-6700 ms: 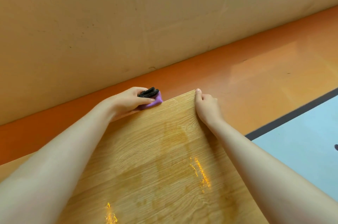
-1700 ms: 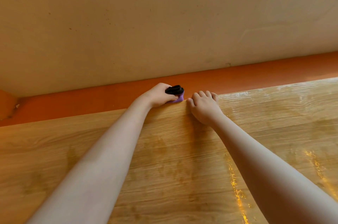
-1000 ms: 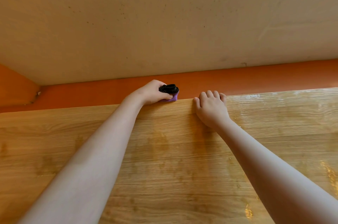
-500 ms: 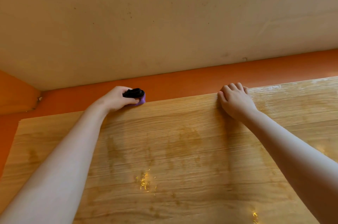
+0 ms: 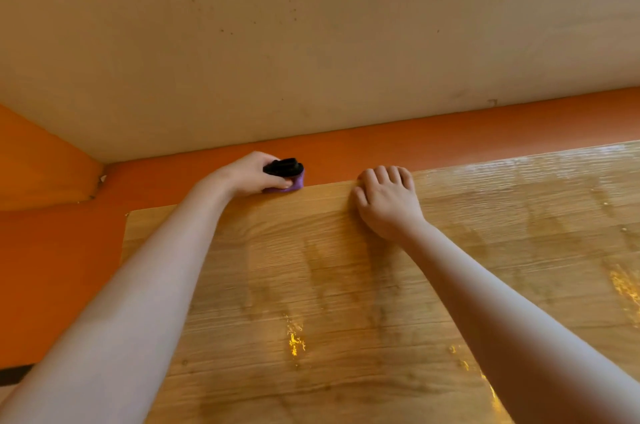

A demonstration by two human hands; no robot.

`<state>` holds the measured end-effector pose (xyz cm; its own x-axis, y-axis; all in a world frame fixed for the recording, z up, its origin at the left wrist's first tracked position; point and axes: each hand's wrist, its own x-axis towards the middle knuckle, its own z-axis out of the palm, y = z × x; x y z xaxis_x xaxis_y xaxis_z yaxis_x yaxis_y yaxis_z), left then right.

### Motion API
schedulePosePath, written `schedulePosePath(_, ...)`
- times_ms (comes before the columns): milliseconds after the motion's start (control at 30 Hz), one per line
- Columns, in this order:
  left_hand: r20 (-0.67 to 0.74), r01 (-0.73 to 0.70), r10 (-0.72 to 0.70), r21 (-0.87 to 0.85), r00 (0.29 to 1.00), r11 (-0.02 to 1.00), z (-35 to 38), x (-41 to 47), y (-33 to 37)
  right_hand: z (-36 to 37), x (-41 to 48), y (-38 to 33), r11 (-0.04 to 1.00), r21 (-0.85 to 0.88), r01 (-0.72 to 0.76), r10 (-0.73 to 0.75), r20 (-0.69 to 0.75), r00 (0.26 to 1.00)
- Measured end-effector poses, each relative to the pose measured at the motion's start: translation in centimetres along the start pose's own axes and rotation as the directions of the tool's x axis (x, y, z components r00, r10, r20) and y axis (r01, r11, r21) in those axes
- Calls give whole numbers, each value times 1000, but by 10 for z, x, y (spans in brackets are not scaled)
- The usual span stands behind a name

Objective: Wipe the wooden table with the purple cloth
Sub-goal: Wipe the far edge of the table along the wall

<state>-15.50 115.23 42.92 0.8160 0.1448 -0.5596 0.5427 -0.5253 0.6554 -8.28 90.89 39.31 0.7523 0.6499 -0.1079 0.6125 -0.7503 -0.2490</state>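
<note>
Purple cloth [image 5: 296, 184] pinched, left hand [image 5: 251, 174] (far edge).

Glossy wooden table [image 5: 311, 285]; purple cloth [image 5: 295, 184] (bunched, black-topped) at its far edge.

bare indoor room: wood-grain table [image 5: 346, 285] by beige wall [image 5: 311, 25], orange floor [image 5: 52, 267]

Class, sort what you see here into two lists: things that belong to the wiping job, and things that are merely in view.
Part of the job:
- purple cloth, with a black part on top, at the table's far edge
- left hand, gripping the cloth
- right hand, resting on the table
- wooden table

Merely in view:
- beige wall
- orange floor
</note>
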Motion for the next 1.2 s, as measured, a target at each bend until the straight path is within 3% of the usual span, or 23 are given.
schedulePosePath(133, 0, 33, -33, -28, 999, 999, -23, -18, -25, -3, 2, -4, 1000, -28, -15, 15, 24, 1000)
schedulePosePath(400, 66, -121, 124, -46, 990, 992, 19, 16, 25, -6, 2, -6, 999, -23, -32, 33, 47, 998)
schedulePosePath(733, 49, 123, -124, 26, 991, 992, -72, -43, -79, -5, 1, -7, 998, -57, -25, 27, 31, 999)
schedulePosePath(967, 49, 18, -16, -42, 999, 999, -36, -14, -52, -5, 3, -7, 996, -73, -49, 53, 55, 997)
schedulePosePath(1200, -3, 49, -49, -43, 999, 998, -69, -45, -97, -4, 2, -7, 996, -78, -51, 56, 62, 997)
